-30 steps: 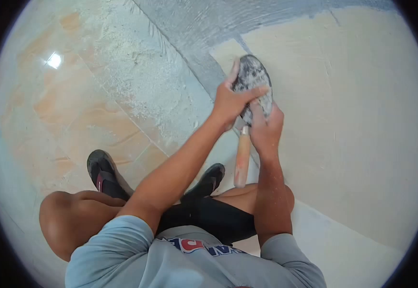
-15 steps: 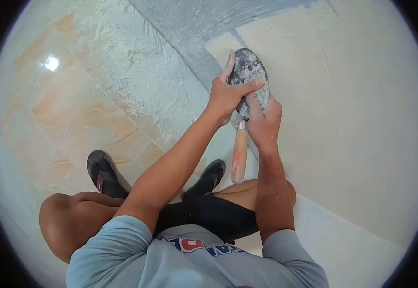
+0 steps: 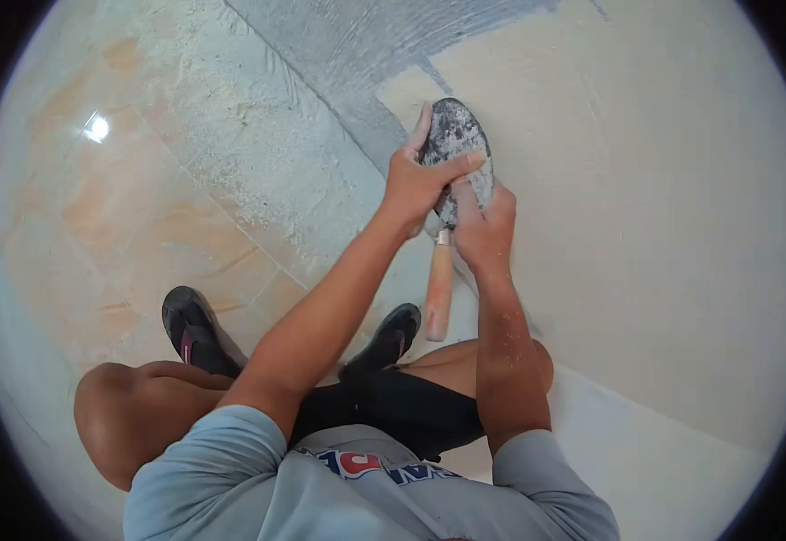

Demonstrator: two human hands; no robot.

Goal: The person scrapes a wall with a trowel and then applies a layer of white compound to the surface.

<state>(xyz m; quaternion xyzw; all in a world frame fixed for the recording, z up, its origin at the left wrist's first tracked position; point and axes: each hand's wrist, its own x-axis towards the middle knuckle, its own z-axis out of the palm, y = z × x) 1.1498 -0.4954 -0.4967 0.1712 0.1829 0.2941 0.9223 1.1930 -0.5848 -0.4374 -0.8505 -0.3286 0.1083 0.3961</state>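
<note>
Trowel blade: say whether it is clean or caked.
Caked. The trowel blade carries dried grey-white mortar; both hands, left hand and right hand, press it.

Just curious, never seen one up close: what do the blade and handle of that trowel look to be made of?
The trowel blade looks like metal, dull grey and crusted with pale dried mortar or plaster. The handle seems to be wood: a warm orange-tan, smooth and rounded. Both the left hand and right hand press on the blade.

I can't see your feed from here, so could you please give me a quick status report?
Left hand and right hand both gripping trowel blade. Blade pressed against wall, wooden handle pointing down. Nothing in the way.
</note>
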